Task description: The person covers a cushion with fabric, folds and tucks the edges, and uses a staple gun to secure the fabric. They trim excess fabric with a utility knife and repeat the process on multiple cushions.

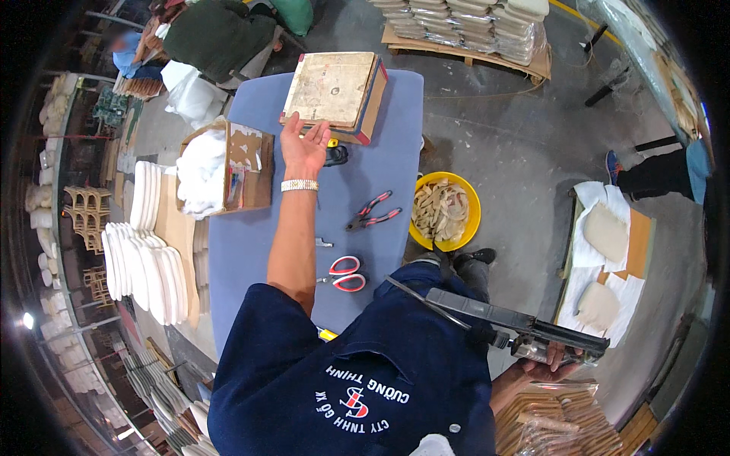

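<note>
My left hand [304, 148] is stretched over the blue-grey table [304, 243], palm up and fingers apart. Its fingertips are at the near edge of a worn box [334, 87] with a wooden-looking top; whether they touch it I cannot tell. A black and yellow tape measure [335, 154] lies beside the fingers. Low on the right, my right hand [551, 366] is wrapped round a dark staple gun [525, 327] with a long magazine, partly hiding the grip. Pliers [372, 213] with red and black handles and red-and-white-handled scissors [346, 275] lie on the table.
A carton of white stuffing [255, 171] stands at the table's left edge. A yellow tub [473, 220] of scraps sits right of the table. Padded pieces [606, 232] rest on a stand at the right. Wrapped stacks [464, 30] sit on a pallet; other people are nearby.
</note>
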`<state>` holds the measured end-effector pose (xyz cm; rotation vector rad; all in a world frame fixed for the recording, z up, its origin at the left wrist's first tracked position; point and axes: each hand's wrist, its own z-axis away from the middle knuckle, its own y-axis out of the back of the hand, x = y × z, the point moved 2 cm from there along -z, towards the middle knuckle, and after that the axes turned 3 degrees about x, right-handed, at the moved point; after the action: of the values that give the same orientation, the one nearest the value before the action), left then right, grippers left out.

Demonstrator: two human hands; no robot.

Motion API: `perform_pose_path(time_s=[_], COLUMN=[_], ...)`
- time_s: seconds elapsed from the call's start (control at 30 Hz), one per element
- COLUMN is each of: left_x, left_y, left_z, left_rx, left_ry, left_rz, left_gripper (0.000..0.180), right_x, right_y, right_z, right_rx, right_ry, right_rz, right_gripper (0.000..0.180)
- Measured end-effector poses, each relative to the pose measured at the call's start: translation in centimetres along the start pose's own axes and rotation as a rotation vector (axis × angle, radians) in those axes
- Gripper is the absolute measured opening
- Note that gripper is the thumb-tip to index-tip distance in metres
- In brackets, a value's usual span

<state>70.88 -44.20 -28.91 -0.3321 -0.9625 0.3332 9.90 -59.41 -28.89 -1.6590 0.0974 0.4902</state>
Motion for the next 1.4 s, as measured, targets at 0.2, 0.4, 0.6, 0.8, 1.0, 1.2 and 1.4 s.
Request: perform_pose_path(time_s=[0.2, 0.4, 0.6, 0.8, 1.0, 1.2, 1.4], left_x=[-0.5, -0.6, -1.4, -1.5, -1.0, -0.2, 0.3], left_y=[-0.7, -0.1, 1.5, 1.2, 1.2, 2.1, 0.4], left_z=[-0.3, -0.6, -1.3, -1.4, -1.9, -5.8, -8.0], left_rx=[0.068, 0.083, 0.076, 0.039, 0.101, -0.097, -0.09], left_ry=[0.008, 0.014, -0.057, -0.035, 0.072, -0.009, -0.339], left_rz=[-0.017, 0.021, 0.039, 0.062, 0.235, 0.073, -0.441], left_gripper=[0.087, 0.084, 0.075, 0.072, 0.067, 0.036, 0.023], right_x=[0.3, 0.8, 1.4, 1.6, 1.7, 2.3, 2.8], right_y=[-1.0, -0.5, -1.4, -2.1, -1.9, -3.2, -3.8], right_z=[-0.8, -1.3, -1.4, -1.1, -0.7, -1.6, -1.6], right_rx=[0.035, -0.079, -0.056, 0.0, 0.027, -0.001, 0.029], right_ry=[0.052, -0.076, -0.093, -0.065, -0.061, -0.102, -0.104], right_rz=[0.084, -0.045, -0.006, 0.025, 0.036, 0.016, 0.011], right_gripper=[0.035, 0.044, 0.038, 0.036, 0.032, 0.031, 0.029])
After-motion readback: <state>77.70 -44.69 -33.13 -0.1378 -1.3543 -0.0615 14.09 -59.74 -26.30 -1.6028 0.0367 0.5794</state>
